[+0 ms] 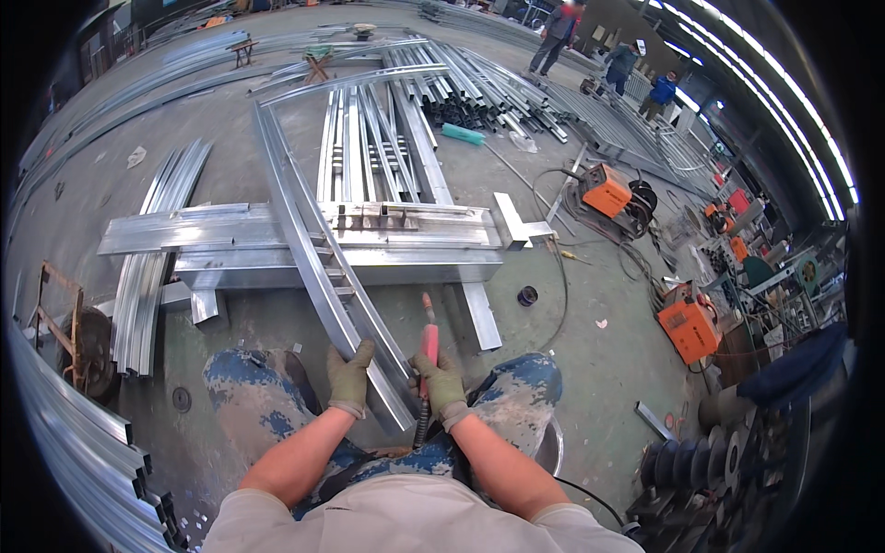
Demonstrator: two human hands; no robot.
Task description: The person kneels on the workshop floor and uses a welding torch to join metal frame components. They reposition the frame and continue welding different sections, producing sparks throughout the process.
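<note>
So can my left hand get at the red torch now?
Probably not easily: your left hand holds the metal frame between it and the red torch, which your right hand grips.

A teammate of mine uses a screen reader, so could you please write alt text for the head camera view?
A gloved left hand grips a long metal frame lying across stacked beams, while the gloved right hand holds a red-handled torch. Orange machines stand to the right; three other people are in the background.

Strip lights (802, 89): lit, long parallel rows | roof (784, 152): dark, around strip lights | floor (590, 369): scuffed grey-green, below strip lights
</note>
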